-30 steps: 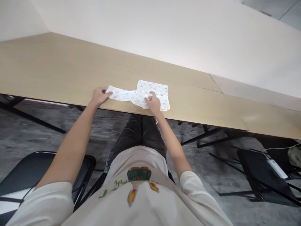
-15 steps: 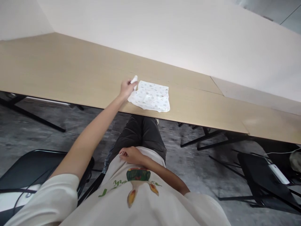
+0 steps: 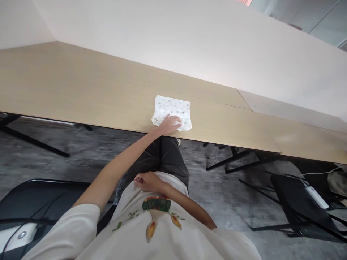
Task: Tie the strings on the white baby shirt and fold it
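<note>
A white cloth (image 3: 172,103) with a small printed pattern lies on the wooden table near its front edge, its lower left part rumpled. My left hand (image 3: 168,125) rests on the cloth's lower part, fingers curled round a small white wad (image 3: 177,122); whether the wad is separate from the cloth is unclear. Against my belly, at the hem of my shirt, lies my right hand (image 3: 148,181) with its fingers curled in. What those fingers hold, if anything, is too small to tell.
The long table (image 3: 89,85) runs across the view, backed by a white partition (image 3: 162,36). A black chair with a white device stands at the lower left. Another black chair (image 3: 295,202) carrying a white object (image 3: 317,197) is at the right.
My left hand has moved right and toward me, from beside the cloth's left edge onto its lower part. The cloth's lower left side has drawn inward. My right hand has stayed at my belly.
</note>
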### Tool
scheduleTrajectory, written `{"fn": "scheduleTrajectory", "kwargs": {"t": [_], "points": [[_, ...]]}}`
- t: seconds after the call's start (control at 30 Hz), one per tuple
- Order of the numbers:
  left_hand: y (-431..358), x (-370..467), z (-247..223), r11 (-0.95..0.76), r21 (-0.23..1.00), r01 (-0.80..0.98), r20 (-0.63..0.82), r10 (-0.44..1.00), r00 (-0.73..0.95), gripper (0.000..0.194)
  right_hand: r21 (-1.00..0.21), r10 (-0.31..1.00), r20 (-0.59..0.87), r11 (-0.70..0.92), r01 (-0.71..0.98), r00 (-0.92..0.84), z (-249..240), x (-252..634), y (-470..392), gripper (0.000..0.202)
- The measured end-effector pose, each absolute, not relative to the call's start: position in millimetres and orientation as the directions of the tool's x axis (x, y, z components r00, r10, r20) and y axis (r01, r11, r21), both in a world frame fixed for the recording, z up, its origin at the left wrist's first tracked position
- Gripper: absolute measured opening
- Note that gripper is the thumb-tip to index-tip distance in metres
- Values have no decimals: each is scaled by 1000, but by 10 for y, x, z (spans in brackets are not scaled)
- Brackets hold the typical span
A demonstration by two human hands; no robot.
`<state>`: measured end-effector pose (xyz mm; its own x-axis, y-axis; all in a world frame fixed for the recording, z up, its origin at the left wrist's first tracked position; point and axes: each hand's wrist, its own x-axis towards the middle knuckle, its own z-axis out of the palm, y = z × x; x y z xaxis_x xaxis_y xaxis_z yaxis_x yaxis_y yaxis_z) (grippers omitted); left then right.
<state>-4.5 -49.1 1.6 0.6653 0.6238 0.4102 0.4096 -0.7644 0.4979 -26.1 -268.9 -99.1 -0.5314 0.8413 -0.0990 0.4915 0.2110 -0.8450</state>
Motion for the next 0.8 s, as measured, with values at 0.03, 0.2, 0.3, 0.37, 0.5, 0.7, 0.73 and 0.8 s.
{"fn": "scheduleTrajectory", "kwargs": {"t": [0.03,0.2,0.3,0.37,0.5,0.7,0.73,0.8], "points": [[-515,-133,32,-768,481,423,420,625,658,30,-857,844,-82,211,469,-530,-974,-248,-2687,20],[-496,-774,106,-718,494,490,501,696,514,36,-895,971,142,209,393,-193,-693,229,-2536,22],[-442,-1139,117,-665,518,538,468,746,473,37,-792,920,367,232,565,137,-393,857,-2280,25],[-427,-1285,108,-652,523,549,443,758,479,39,-685,850,479,206,699,219,-212,1294,-2068,30],[-409,-1345,64,-692,464,553,449,722,526,36,-473,845,524,188,861,104,-44,1907,-1672,32],[-299,-1323,37,-758,234,609,475,635,608,27,-326,870,481,288,901,-104,-109,2143,-1377,26],[-287,-1325,39,-769,203,607,478,618,624,27,-322,865,487,304,897,-119,-119,2151,-1364,25],[-287,-1330,40,-780,168,602,483,598,640,28,-333,855,502,332,883,-132,-127,2159,-1363,24]]}}
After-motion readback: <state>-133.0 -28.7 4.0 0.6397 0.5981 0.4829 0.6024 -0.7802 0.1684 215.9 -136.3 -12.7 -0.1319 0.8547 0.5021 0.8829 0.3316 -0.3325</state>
